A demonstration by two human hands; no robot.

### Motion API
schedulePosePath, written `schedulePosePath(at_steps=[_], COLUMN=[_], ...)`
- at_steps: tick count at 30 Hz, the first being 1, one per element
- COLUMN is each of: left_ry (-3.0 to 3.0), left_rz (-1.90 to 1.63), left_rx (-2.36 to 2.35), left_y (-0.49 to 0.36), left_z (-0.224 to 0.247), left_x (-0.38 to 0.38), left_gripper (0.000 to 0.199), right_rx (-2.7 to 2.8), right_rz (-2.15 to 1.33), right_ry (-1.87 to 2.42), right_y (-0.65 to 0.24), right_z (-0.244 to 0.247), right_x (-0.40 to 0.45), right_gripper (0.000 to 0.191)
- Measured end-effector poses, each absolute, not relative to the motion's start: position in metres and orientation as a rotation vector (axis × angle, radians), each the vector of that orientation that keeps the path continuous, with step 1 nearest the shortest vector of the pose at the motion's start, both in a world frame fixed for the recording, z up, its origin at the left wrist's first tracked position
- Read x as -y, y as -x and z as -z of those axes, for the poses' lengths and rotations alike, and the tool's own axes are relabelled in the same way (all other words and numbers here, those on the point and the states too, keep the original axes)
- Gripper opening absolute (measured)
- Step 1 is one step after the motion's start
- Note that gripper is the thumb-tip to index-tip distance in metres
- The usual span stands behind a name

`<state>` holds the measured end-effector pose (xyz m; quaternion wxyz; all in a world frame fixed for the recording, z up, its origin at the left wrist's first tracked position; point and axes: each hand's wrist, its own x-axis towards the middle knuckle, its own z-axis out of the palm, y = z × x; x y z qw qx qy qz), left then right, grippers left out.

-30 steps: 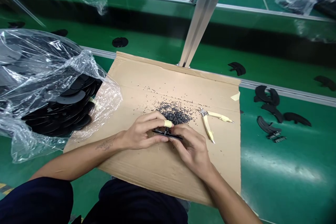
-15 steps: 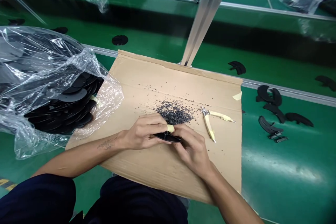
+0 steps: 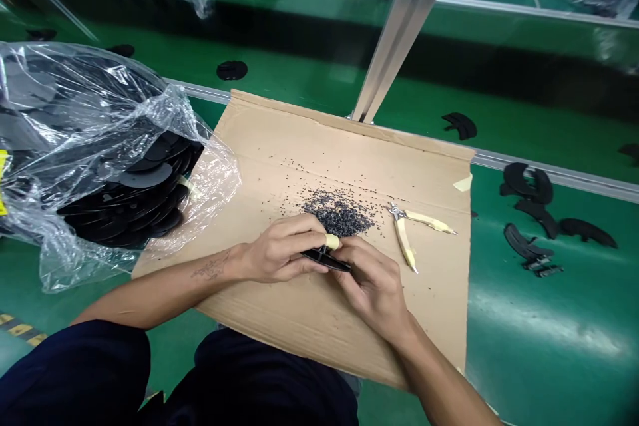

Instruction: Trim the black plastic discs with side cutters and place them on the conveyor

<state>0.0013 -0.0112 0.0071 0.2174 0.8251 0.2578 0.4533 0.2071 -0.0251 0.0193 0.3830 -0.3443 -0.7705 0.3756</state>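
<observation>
Head view: left hand (image 3: 282, 254) and right hand (image 3: 373, 289) grip a black plastic piece (image 3: 327, 260) between them.

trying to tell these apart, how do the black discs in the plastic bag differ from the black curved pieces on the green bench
The black discs look broad and rounded, while the black curved pieces are narrow arcs. The discs lie piled and overlapping inside the clear plastic bag; the curved pieces lie loose on the green bench. Both are black and flat-looking.
</observation>
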Motion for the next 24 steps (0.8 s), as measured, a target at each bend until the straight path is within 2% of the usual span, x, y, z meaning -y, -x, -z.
schedulePosePath(at_steps=[5, 18, 21, 24], left_ry=[-2.177, -2.116, -2.106, -2.097], left_rz=[-1.286, -1.285, -1.263, -1.244], left_rx=[-0.733, -0.665, -0.684, -0.699], left_y=[-0.0035, -0.0037, -0.0035, -0.0026], left_z=[-0.0134, -0.0157, -0.0146, -0.0121], left_x=[0.0152, 0.0146, 0.015, 0.0135], left_gripper=[0.019, 0.014, 0.018, 0.033], right_rx=[1.969, 1.967, 1.945, 1.896], right_rz=[-1.02, -1.013, -0.993, -0.996], right_ry=[0.854, 0.826, 0.813, 0.835], right_y=[-0.2065, -0.2054, -0.205, -0.2063], right_z=[-0.0205, -0.0192, -0.0183, -0.0189], right_x=[0.0253, 0.0264, 0.0254, 0.0234], right_gripper=[0.012, 0.012, 0.01, 0.008])
